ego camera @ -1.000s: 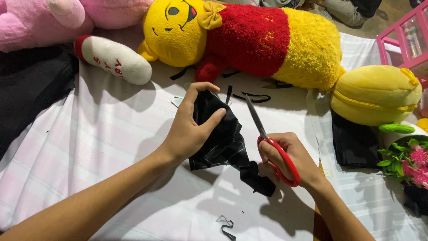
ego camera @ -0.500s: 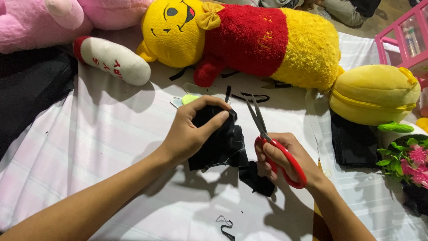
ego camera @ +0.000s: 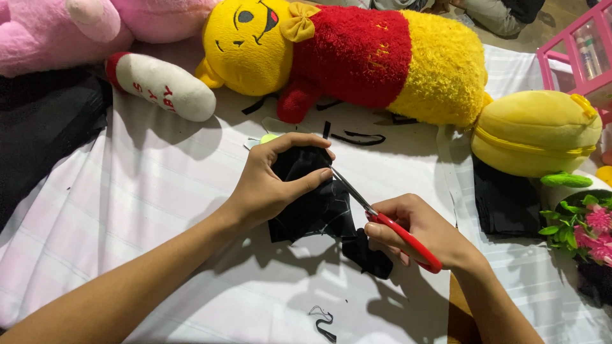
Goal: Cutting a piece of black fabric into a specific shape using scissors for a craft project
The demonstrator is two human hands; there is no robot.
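My left hand [ego camera: 275, 181] grips a crumpled piece of black fabric [ego camera: 322, 213] over a white striped cloth [ego camera: 159, 210], thumb and fingers pinching its upper edge. My right hand [ego camera: 424, 232] holds red-handled scissors [ego camera: 389, 220]. Their metal blades point up-left and meet the fabric just under my left fingertips. A lower tail of the black fabric hangs down under my right hand.
A large yellow plush bear in a red shirt [ego camera: 357, 57] lies across the back, a pink plush toy [ego camera: 76, 28] at far left. Black fabric scraps [ego camera: 357, 137] and a thin strip [ego camera: 324, 322] lie on the cloth. Pink flowers [ego camera: 583, 229] and a pink rack [ego camera: 577, 54] stand at right.
The scissors have swung down and left so the blades now reach into the fabric by my left fingers. My left hand has re-gripped and bunched the fabric.
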